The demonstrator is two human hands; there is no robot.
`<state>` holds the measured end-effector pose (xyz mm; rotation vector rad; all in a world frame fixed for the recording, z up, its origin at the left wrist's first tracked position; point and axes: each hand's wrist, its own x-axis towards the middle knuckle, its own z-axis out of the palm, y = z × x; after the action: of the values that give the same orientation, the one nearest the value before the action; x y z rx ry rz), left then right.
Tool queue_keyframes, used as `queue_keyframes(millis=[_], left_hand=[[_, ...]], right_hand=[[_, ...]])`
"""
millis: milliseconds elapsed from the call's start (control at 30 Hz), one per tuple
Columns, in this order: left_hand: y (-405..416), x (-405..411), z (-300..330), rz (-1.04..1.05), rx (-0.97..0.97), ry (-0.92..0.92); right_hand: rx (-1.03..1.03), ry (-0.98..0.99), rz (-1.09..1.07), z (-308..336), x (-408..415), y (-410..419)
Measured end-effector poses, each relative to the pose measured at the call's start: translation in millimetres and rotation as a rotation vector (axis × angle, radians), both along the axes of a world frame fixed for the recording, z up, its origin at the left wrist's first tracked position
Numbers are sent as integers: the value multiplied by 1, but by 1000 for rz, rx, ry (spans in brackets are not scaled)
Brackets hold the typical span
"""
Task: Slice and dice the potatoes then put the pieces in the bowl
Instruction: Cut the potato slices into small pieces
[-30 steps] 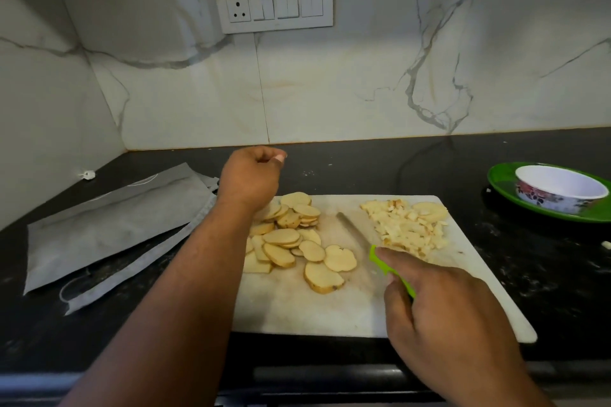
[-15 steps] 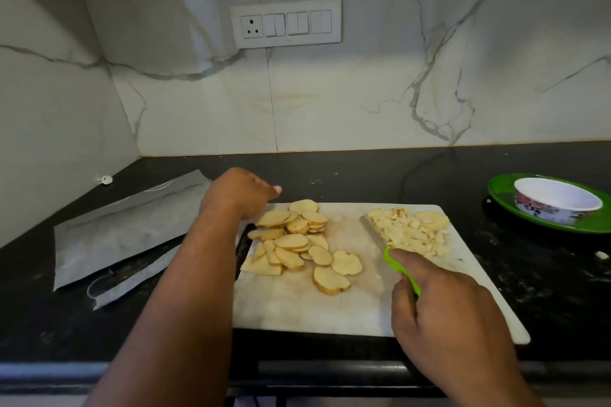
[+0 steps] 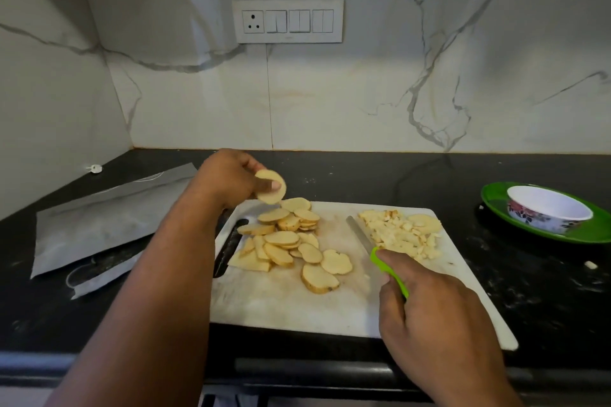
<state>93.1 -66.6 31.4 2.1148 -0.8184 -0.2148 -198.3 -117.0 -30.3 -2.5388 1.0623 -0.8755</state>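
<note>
The left hand (image 3: 228, 180) pinches one potato slice (image 3: 270, 187) between thumb and fingertips above the far left corner of the cutting board (image 3: 281, 304), while the right hand (image 3: 426, 311) is wrapped round the green handle of the knife (image 3: 380, 256), forefinger along its top, blade flat on the board. The slice looks light, stiff and probably damp-slick on its cut faces, so the skin-edged rim should give the surer hold. Pale oval slices (image 3: 284, 238) overlap at the board's left, irregular diced pieces (image 3: 400, 233) heap at its far right corner, and the glossy flower-patterned bowl (image 3: 549, 211) sits empty on a green plate (image 3: 496, 205) at the dark worktop's (image 3: 545, 291) right edge.
</note>
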Motion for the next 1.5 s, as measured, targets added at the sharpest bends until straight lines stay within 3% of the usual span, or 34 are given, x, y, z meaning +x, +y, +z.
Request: queue_keyframes(millis=[67,133,300,400,600,833,1267,1500], left_hand=[[-9,-9,0,-5,-233,72],[-21,-25,-3,-102,-290,81],[-50,-61,-24,-412,72,-119],[-52,-57,-28,-435,211,-223],[-50,-50,-28,-491,387,-264],[-57,-52,-31,-452,393,-374],[-65,-62,-30,-395,422,-334],[-64,-60,-30,-406,437,-354]], right_hand=[[0,-17,-1,-1,0,0],[1,-36,-7,-2,0,-2],[-24,-66,-57,-4,0,-6],[-34,-43,-59,-5,0,-8],[-46,32,-22,0,1,-11],[-140,94,-25,15,10,-32],[-253,270,3,28,-3,-18],[-299,225,-100,31,10,-23]])
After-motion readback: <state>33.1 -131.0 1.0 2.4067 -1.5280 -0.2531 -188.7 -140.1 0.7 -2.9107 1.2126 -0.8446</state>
